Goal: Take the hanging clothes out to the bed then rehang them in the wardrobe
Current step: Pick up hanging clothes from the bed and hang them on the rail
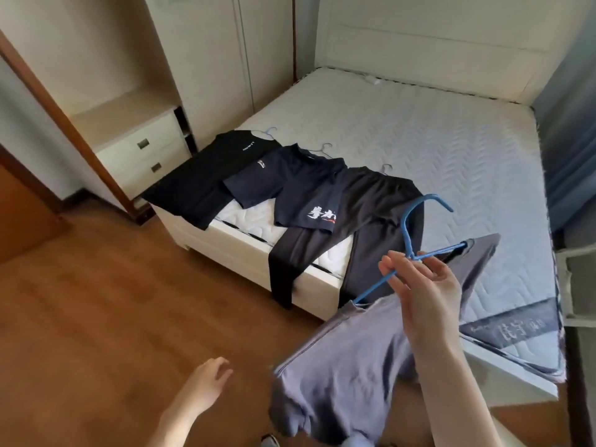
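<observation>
Head view: right hand [429, 285] holds a grey-purple garment [348, 359] on a blue hanger [416, 233] beside the bed [451, 150].
Its fingers [392, 269] pinch the hanger's neck; the left hand [206, 379] hangs free with fingers loosely spread. A black shirt [200, 179], navy T-shirt [290, 182] and dark trousers [371, 214] lie along the mattress edge.

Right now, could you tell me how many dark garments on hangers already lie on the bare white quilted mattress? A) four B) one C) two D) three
D: a black top, a navy printed T-shirt and dark trousers lie side by side on the mattress; the grey garment on the blue hanger hangs from the right hand.
</observation>
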